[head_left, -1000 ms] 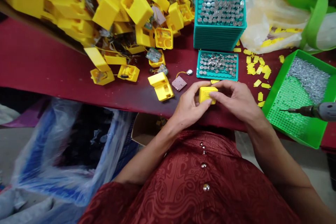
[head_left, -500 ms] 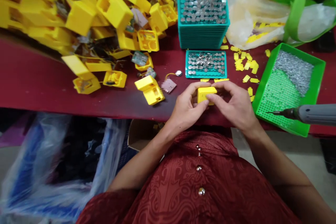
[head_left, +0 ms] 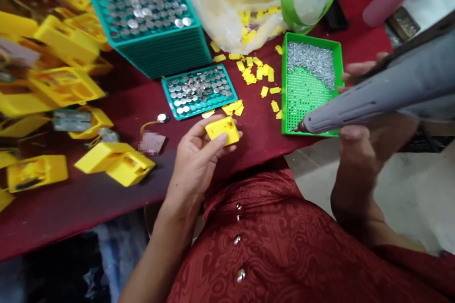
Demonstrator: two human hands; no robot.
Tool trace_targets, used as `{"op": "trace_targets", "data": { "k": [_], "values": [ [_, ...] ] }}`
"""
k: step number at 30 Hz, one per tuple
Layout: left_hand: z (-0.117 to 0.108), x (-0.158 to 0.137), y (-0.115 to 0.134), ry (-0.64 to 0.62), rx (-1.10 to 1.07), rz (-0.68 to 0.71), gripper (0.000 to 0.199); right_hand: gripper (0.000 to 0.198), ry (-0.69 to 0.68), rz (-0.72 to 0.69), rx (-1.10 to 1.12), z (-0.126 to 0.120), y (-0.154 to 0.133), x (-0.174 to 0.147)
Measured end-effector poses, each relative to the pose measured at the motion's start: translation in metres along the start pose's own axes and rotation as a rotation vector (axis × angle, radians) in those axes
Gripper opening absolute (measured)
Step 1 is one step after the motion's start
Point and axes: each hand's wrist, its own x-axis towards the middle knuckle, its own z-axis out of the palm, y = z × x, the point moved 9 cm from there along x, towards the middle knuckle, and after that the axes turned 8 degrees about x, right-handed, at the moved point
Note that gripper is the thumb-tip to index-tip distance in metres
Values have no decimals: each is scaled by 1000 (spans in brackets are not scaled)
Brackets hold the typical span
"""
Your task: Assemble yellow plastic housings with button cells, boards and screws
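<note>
A: What is the largest element shown?

B: The red-covered worktop (head_left: 261,129). At its right, an electric screwdriver (head_left: 373,90) slants through the air, its tip leftward over the near end of a green perforated tray (head_left: 302,94). Farther left lies a teal tray (head_left: 209,102).

A: How would the screwdriver handle?

B: Presumably the weightiest item here, rigid and smooth; the thick barrel, well behind the tip, offers the best hold.

A: And the hands?

B: The right hand (head_left: 359,147) is at that barrel, fingers to the far side, thumb to the near. The palm is hidden, so whether it is closed around the tool cannot be told. The left hand (head_left: 197,156) grips a yellow plastic case (head_left: 222,126), thumb on its upper face, fingers curled beneath.

A: Where exactly is the case?

B: Above the worktop's near edge, on the near side of the teal tray and left of the green one. It is probably light, stiff and slightly slippery; any thin walls might crack if squeezed. Opposite broad faces suit the hold, leaving the dark opening at the far right corner free.

A: The smallest parts?

B: Yellow tabs (head_left: 261,71), coin cells (head_left: 192,87) and, finest, screws (head_left: 313,59).
</note>
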Motion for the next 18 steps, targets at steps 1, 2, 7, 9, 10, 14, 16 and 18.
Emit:
{"op": "trace_targets", "data": {
  "k": [1, 2, 7, 9, 10, 14, 16, 18],
  "values": [
    [3, 0, 0, -3, 10, -2, 43, 76, 93, -59, 75, -6, -3, 6],
    [6, 0, -1, -8, 17, -1, 43, 69, 182, -90, 165, -10, -5, 10],
    [18, 5, -5, -35, 12, -21, 48, 40, 253, -195, 581, 7, -6, 28],
    [21, 8, -7, -28, 9, -36, 51, 46, 285, -295, 654, 7, -3, 37],
    [22, 10, -7, -20, 10, -39, 52, 50, 320, -365, 676, 4, -1, 41],
    [24, 15, -7, 8, 10, -32, 53, 37, 374, -480, 755, -6, 11, 55],
    [26, 16, -7, 10, 12, -25, 52, 30, 420, -438, 729, -9, 17, 59],
    [26, 17, -6, 13, 10, -15, 50, 36, 493, -373, 672, -10, 24, 60]
  ]
}}
